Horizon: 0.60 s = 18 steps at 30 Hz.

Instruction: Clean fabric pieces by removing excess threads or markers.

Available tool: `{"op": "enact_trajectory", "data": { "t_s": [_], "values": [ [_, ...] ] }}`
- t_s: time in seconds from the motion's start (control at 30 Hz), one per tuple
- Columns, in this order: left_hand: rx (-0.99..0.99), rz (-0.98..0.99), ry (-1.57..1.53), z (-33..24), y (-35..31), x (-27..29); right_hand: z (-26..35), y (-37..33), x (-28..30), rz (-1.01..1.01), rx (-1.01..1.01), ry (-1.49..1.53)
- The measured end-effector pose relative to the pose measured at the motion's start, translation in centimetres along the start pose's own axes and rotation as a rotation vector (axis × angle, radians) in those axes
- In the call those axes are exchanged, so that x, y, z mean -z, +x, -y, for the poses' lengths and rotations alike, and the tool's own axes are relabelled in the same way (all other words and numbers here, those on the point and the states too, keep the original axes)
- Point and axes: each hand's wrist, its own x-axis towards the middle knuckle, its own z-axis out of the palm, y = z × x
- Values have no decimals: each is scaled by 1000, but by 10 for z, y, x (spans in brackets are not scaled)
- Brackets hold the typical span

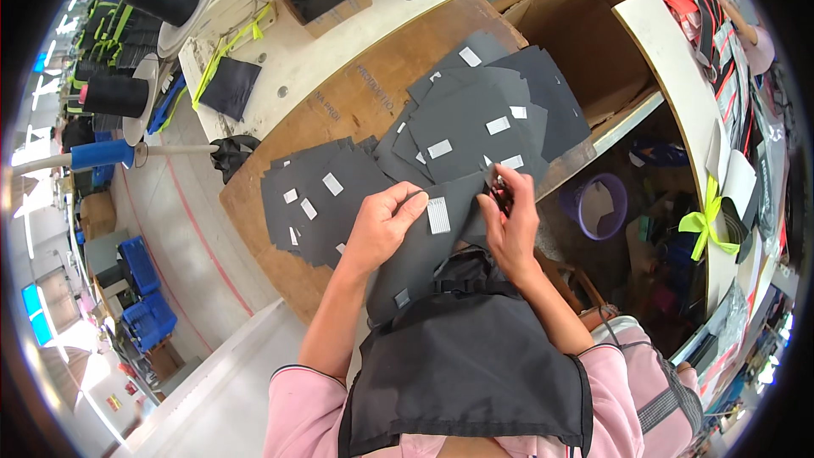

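Observation:
My left hand [377,229] pinches a dark grey fabric piece [415,246] by its upper edge. The piece hangs over my lap and bears a white striped patch [438,215] near my thumb. Curled at the other side of it, my right hand [515,233] grips small dark thread snips [500,195], mostly hidden by the fingers, with the pointed tip showing above. Beyond both hands, a pile of dark grey pieces [475,110] with white labels spreads over the brown board [339,102]. A second such pile [318,195] lies left of my left hand.
An open cardboard box [577,42] sits in the table's recess at the right. Below is a purple bin [593,203]. Black thread cones [161,2] stand far left, near a brown tray [318,13]. Another person's arm [729,8] shows at upper right.

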Motion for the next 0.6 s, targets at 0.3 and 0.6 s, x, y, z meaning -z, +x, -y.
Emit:
{"op": "enact_trajectory", "data": {
  "t_s": [0.3,0.6],
  "values": [
    [-113,-121,230,-10,-8,-8,20,10,37,-18,252,-75],
    [-110,-5,117,-13,-12,-9,27,9,22,207,433,-54]
  ]
}}
